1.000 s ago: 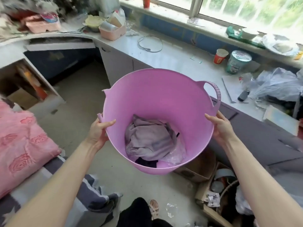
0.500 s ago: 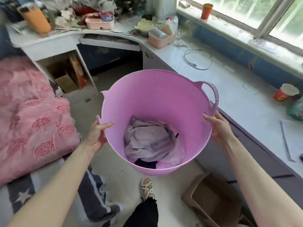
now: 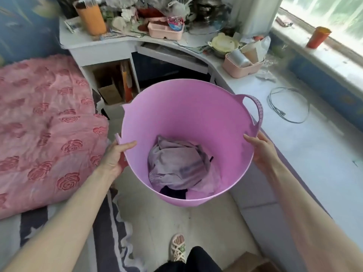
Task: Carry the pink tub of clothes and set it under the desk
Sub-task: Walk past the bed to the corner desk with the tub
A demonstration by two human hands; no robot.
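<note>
Pink tub [image 3: 188, 118] between left hand [image 3: 115, 158], right hand [image 3: 261, 152], rim gripped

Bare forearms, black trousers [image 3: 196, 260], and a woven strappy sandal [image 3: 178, 248].

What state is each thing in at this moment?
Round pink plastic tub: held off the floor, tilted, not yet under the desk.
Crumpled lilac clothes: heaped at the tub's bottom.
Left hand: grip closed on the rim.
Right hand: grip on the rim below the handle.
Orange paper cup: upright on the windowsill.
</note>
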